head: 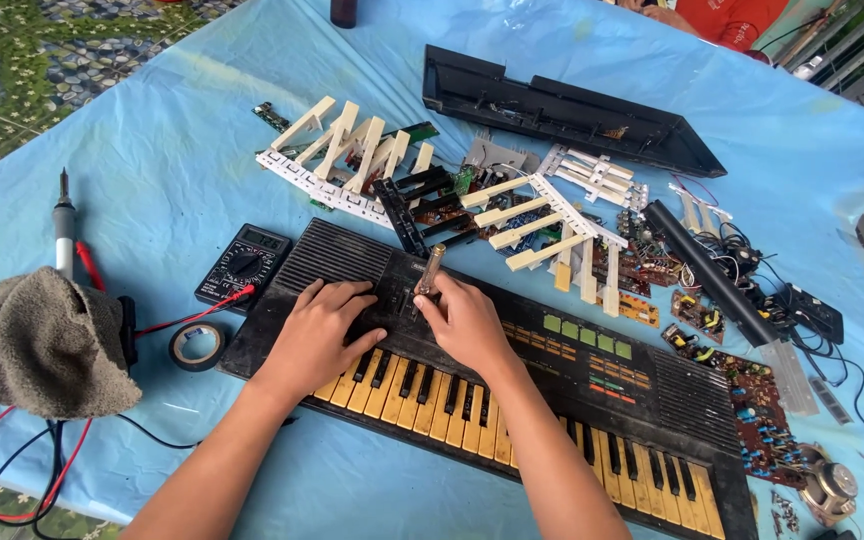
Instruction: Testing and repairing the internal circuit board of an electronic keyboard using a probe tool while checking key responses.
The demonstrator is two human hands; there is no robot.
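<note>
A black plastic electronic keyboard with yellowed keys [592, 390] is lying slantwise on a light blue table sheet [172, 120]. The left hand [322, 330] is resting flat on the keyboard's top panel, fingers spread loosely and gripping nothing. The right hand [467, 325] is closing its fingers around a screwdriver with a clear brownish handle [430, 272], standing it nearly upright on the panel. A black multimeter [242, 262] and a roll of black tape [197, 346] are sitting just left of the keyboard, with loose white key strips [337, 165] lying beyond.
</note>
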